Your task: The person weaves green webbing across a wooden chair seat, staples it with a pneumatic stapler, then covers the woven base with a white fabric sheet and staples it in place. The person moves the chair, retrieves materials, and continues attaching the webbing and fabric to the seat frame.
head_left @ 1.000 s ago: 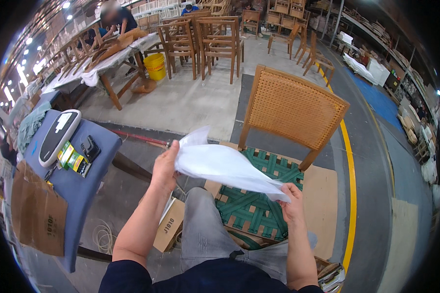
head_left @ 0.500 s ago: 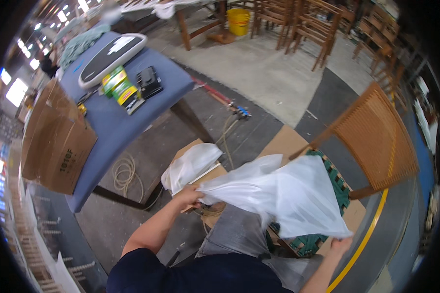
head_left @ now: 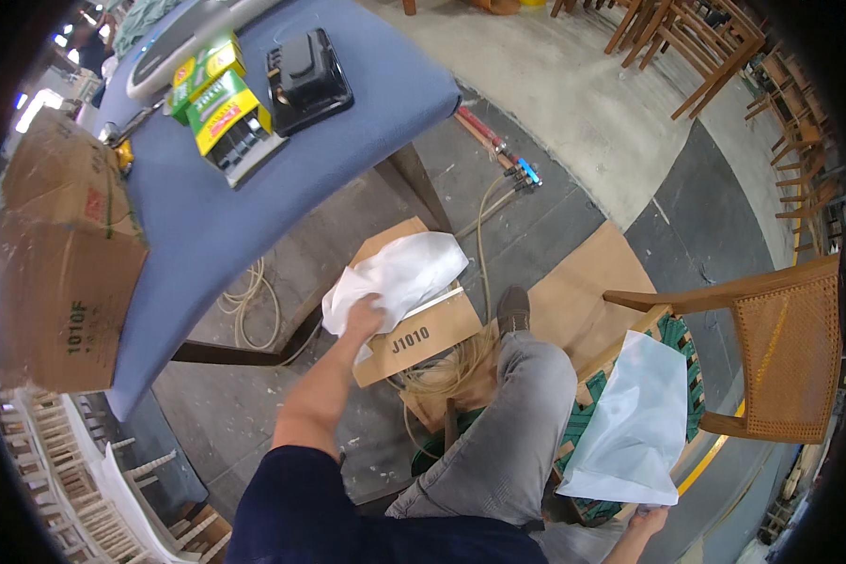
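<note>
My left hand [head_left: 365, 318] is on a bunched white sheet bundle [head_left: 399, 274], its fingers closed on the thin material. The bundle lies on a cardboard box [head_left: 420, 336] on the floor. At the lower right, my right hand [head_left: 647, 520] pinches the near corner of another thin white sheet [head_left: 632, 414]. That sheet hangs over the chair's seat of woven green webbing [head_left: 688, 376], covering much of it. The chair has a wooden frame and a cane back [head_left: 788, 352], and stands to my right.
At the left, a blue padded table [head_left: 367, 80] carries a brown carton [head_left: 75, 273], green-yellow boxes [head_left: 224, 117] and a black plastic case [head_left: 308, 83]. A coiled hose [head_left: 254, 305] lies beneath. Flat cardboard [head_left: 592, 282] covers floor by my foot; wooden chairs [head_left: 696, 56] stand behind.
My left hand has let go of the sheet over the chair and moved onto the bundle on the box. The right hand still holds its corner. My view has shifted downward.
</note>
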Demonstrator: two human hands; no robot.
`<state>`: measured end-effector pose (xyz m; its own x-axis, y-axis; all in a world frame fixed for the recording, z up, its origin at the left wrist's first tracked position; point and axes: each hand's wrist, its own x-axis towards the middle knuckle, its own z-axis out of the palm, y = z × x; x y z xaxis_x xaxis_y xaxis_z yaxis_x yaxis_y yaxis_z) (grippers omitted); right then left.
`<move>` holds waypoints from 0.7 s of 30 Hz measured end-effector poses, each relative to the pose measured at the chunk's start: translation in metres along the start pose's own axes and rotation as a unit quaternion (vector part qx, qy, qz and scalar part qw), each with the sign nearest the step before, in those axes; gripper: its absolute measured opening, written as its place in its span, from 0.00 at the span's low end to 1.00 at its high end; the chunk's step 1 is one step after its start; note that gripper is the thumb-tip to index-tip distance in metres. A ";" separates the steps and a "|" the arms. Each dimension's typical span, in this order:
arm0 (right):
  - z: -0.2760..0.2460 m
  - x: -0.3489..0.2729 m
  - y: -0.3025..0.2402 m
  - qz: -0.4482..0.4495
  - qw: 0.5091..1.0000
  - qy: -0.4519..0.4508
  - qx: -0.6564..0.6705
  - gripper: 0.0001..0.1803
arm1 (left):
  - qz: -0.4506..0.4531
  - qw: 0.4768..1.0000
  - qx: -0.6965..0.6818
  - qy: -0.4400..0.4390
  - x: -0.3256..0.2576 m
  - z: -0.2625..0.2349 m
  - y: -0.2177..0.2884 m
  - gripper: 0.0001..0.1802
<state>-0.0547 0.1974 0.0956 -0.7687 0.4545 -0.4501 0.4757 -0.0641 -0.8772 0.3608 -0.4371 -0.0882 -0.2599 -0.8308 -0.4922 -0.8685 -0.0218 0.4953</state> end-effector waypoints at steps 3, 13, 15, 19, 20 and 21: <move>0.019 -0.016 0.006 -0.010 0.999 0.006 -0.050 0.25 | -0.026 0.990 0.014 -0.135 0.021 0.055 0.021 0.33; 0.008 -0.028 -0.002 -0.091 0.983 -0.086 -0.136 0.15 | -0.223 0.934 -0.059 -0.274 0.087 0.124 0.025 0.43; -0.004 -0.038 -0.007 -0.082 0.986 -0.045 -0.137 0.11 | -0.107 0.967 0.129 -0.192 0.089 0.135 0.051 0.45; -0.026 -0.050 -0.030 -0.074 0.984 -0.085 -0.135 0.07 | -0.046 0.978 0.166 -0.119 0.068 0.119 0.068 0.33; -0.033 -0.053 -0.033 -0.069 0.985 -0.087 -0.134 0.06 | -0.008 0.984 0.140 -0.108 0.059 0.115 0.071 0.32; -0.034 -0.057 -0.033 -0.061 0.985 -0.098 -0.132 0.05 | 0.003 0.984 0.153 -0.092 0.051 0.108 0.072 0.30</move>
<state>-0.0122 0.2039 0.1562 -0.8827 0.2623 -0.3900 0.4490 0.2250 -0.8647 0.2389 -0.4211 -0.1552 -0.3128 -0.7145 -0.6259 -0.9459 0.1740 0.2740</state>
